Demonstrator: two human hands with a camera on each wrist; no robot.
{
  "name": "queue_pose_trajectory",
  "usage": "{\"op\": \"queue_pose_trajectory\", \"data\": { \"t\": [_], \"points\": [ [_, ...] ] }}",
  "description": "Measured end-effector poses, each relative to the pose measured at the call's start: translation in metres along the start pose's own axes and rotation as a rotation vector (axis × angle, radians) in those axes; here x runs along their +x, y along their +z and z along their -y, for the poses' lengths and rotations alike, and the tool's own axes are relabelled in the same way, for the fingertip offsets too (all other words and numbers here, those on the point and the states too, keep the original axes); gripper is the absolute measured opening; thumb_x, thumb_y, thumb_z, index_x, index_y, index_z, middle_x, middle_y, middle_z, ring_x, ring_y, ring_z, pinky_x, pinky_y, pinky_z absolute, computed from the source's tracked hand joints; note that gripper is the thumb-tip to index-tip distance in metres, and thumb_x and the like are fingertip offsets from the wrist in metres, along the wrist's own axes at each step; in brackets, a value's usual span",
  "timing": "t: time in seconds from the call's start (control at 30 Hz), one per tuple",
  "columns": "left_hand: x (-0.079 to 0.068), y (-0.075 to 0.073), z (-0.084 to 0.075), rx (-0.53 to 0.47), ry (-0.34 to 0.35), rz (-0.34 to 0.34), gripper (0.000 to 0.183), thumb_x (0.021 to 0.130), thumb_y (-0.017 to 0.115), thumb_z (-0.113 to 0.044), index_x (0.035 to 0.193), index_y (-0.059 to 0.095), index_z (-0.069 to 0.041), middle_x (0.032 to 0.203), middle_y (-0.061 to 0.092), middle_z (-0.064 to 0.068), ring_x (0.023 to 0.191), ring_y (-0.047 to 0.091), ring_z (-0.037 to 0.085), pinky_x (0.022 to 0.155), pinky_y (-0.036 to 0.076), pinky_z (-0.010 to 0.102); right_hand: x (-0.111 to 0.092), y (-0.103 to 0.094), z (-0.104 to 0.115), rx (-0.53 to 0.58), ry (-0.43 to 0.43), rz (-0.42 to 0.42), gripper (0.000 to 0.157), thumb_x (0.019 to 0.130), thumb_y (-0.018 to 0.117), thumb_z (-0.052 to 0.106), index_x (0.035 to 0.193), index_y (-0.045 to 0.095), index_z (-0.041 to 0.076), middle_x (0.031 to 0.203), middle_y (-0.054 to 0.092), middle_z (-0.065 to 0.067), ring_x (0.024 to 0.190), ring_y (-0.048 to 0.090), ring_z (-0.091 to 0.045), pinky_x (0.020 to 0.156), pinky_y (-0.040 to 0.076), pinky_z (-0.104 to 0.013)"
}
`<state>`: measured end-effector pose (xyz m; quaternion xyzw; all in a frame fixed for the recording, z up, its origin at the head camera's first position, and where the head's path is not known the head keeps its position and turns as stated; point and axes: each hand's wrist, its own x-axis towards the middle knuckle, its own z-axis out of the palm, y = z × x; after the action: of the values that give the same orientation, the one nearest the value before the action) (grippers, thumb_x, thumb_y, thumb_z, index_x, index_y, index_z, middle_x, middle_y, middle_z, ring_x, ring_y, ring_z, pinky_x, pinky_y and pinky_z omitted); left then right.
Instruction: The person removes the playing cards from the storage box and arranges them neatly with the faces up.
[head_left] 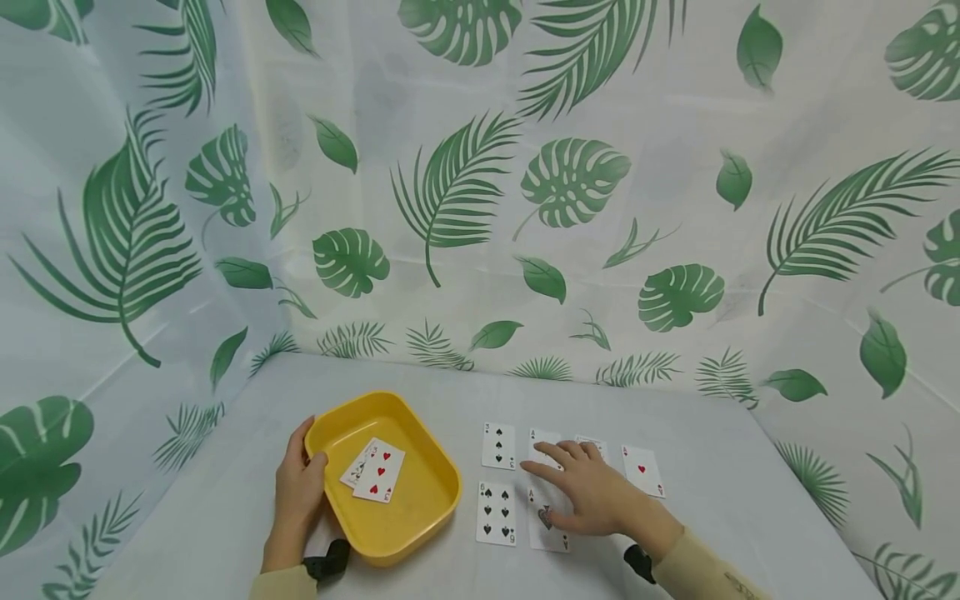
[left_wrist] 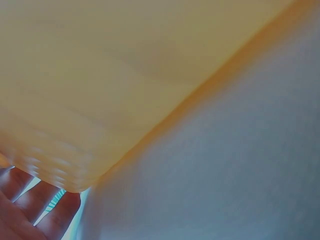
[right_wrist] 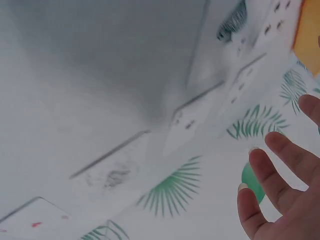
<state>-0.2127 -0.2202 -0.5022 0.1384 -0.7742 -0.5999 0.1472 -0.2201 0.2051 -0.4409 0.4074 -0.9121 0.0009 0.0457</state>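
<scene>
In the head view my left hand [head_left: 298, 486] grips the left rim of a yellow tray [head_left: 420, 533], thumb on the edge; its fingers [left_wrist: 55, 212] reach along the tray's side in the left wrist view. Inside the tray lie a three of hearts [head_left: 380, 472] and another card [head_left: 352, 474] partly under it. My right hand [head_left: 592, 492] hovers with fingers spread over the playing cards. Below its thumb is a large-spade ace [head_left: 542, 537], with a six of spades [head_left: 497, 514] to the left. The hand partly hides another ace [head_left: 542, 436] and a patterned card [head_left: 591, 439] behind.
Left in the back row lies a three of spades [head_left: 498, 447]; a red ace [head_left: 642, 472] lies at its right end. The cards rest on a pale table surface [head_left: 442, 383]. A white leaf-printed sheet [head_left: 480, 317] rises behind and at both sides.
</scene>
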Motion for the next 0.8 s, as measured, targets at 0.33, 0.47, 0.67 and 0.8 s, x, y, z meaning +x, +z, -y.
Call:
{"op": "queue_pose_trajectory", "data": {
  "t": [0.33, 0.47, 0.67, 0.8],
  "points": [
    [0.002, 0.001, 0.001, -0.018, -0.007, 0.005, 0.066, 0.095, 0.040, -0.007, 0.160, 0.027, -0.010, 0.161, 0.032, 0.014, 0.136, 0.040, 0.033, 0.114, 0.033, 0.050, 0.045, -0.016, -0.001, 0.012, -0.012, -0.097, 0.067, 0.089, 0.071, 0.042, 0.149, 0.049, 0.021, 0.151, 0.043, -0.014, 0.128, 0.045, -0.037, 0.101, 0.036, -0.059],
    [0.001, 0.001, 0.000, -0.008, -0.004, 0.013, 0.066, 0.095, 0.040, -0.007, 0.160, 0.027, -0.010, 0.161, 0.032, 0.014, 0.137, 0.039, 0.033, 0.115, 0.031, 0.051, 0.068, -0.026, 0.004, 0.041, -0.024, -0.115, 0.067, 0.091, 0.068, 0.043, 0.151, 0.048, 0.021, 0.152, 0.042, -0.013, 0.132, 0.043, -0.036, 0.103, 0.035, -0.058],
    [0.001, 0.001, 0.000, -0.002, -0.010, 0.009, 0.066, 0.095, 0.040, -0.007, 0.160, 0.027, -0.010, 0.161, 0.032, 0.015, 0.136, 0.040, 0.034, 0.114, 0.032, 0.051, 0.111, -0.035, 0.025, 0.088, -0.044, -0.067, 0.068, 0.093, 0.066, 0.046, 0.154, 0.043, 0.024, 0.155, 0.039, -0.010, 0.135, 0.040, -0.032, 0.106, 0.033, -0.054],
    [0.002, 0.000, 0.001, 0.003, -0.012, -0.002, 0.066, 0.095, 0.040, -0.007, 0.160, 0.027, -0.010, 0.160, 0.033, 0.015, 0.136, 0.040, 0.034, 0.114, 0.033, 0.051, 0.141, -0.043, 0.044, 0.091, -0.070, -0.038, 0.069, 0.093, 0.064, 0.049, 0.154, 0.042, 0.024, 0.155, 0.039, -0.009, 0.136, 0.038, -0.030, 0.109, 0.031, -0.053]
  ]
}}
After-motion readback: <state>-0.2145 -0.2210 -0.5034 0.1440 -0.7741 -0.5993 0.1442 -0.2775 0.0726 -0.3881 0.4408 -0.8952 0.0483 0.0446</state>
